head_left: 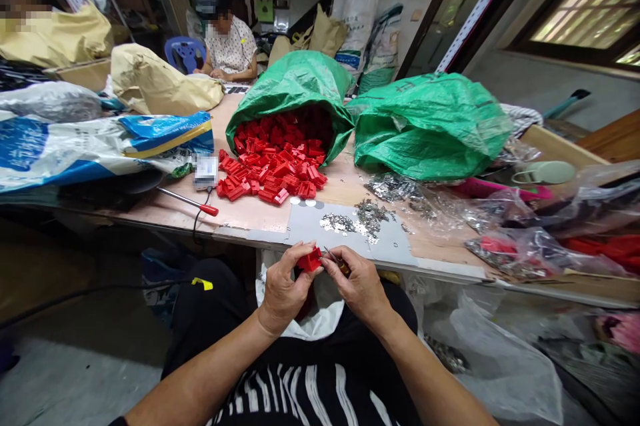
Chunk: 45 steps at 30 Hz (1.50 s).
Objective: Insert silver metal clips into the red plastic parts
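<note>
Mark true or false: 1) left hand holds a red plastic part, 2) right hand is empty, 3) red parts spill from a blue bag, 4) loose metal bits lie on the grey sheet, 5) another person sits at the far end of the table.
1) True: the left hand grips a red plastic part over the lap.
2) False: the right hand holds a small thin tool against the part.
3) False: the red parts spill from an open green bag.
4) True: small metal bits lie scattered on the grey sheet.
5) True: a person sits at the far end of the table.
</note>
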Tool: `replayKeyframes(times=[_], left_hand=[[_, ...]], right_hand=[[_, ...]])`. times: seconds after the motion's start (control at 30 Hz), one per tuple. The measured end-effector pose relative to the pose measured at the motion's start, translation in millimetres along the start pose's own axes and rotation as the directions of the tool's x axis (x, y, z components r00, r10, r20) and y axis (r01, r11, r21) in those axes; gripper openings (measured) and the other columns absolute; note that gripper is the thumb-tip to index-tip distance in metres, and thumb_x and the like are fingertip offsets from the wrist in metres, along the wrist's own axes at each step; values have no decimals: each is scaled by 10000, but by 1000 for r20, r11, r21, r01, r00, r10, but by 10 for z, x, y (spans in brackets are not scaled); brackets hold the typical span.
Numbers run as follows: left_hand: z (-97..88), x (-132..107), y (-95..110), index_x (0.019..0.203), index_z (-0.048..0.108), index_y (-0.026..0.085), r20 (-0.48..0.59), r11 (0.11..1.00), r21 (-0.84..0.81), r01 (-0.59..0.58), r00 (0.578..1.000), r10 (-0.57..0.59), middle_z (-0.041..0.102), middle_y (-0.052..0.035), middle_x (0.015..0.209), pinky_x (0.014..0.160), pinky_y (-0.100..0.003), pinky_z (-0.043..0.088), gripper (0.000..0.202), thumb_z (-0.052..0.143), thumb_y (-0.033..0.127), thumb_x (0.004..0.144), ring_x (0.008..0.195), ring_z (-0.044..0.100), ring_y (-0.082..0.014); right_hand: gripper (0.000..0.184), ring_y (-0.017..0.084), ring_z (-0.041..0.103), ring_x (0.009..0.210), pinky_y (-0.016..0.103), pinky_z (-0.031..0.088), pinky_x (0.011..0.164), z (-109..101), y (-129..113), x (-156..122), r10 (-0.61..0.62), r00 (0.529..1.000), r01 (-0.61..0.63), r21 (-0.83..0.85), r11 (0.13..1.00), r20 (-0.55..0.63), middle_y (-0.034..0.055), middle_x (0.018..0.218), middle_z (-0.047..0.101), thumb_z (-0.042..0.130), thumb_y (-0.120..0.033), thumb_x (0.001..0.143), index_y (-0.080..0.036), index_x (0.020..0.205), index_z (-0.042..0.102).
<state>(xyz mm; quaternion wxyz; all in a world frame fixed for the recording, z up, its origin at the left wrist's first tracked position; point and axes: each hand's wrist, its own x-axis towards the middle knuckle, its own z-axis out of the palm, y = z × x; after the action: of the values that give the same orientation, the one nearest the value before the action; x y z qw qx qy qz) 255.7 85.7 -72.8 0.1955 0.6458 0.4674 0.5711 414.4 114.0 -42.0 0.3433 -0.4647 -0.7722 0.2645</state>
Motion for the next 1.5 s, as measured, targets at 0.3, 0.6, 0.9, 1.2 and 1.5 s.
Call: replayKeyframes(times=[0.3,0.6,0.9,1.2,1.5], left_hand=[[32,-33,7,1182,524,227,-18,991,91,-102,994,104,637,-34,1157,975,-313,494,412,643,133,799,1116,586,-166],[28,-20,-4,1156,537,212,-24,987,123,-100,994,104,644,-40,1146,969,-309,500,370,641,149,806,1115,589,-168],[14,-18,-29,1149,538,218,30,994,-11,-107,994,107,639,-49,1154,986,-329,486,371,637,129,802,1131,579,-170],[11,-54,-45,1151,541,226,40,998,-68,-2,999,5,630,-51,1159,940,-316,507,365,648,170,807,1094,597,-168],[35,-90,28,1126,542,192,98,984,-82,-161,981,169,660,-64,1104,995,-377,477,345,614,96,802,1061,619,-175]], right_hand=[[193,94,495,585,205,371,587,40,-84,32,204,978,-203,34,979,-34,-16,675,580,512,-335,866,-161,808,573],[207,83,440,544,203,338,543,54,-95,32,283,958,-282,11,959,-48,-30,615,525,524,-345,826,-159,736,540],[245,104,428,616,225,331,586,-6,-19,44,237,965,-246,75,966,115,-15,677,513,517,-382,849,-162,748,478],[251,113,399,712,242,342,677,-105,120,117,202,951,-275,347,896,234,0,754,452,547,-395,839,-149,818,500],[280,117,385,711,246,344,663,-11,176,45,166,926,-299,391,870,339,-7,731,433,597,-377,786,-152,772,431]])
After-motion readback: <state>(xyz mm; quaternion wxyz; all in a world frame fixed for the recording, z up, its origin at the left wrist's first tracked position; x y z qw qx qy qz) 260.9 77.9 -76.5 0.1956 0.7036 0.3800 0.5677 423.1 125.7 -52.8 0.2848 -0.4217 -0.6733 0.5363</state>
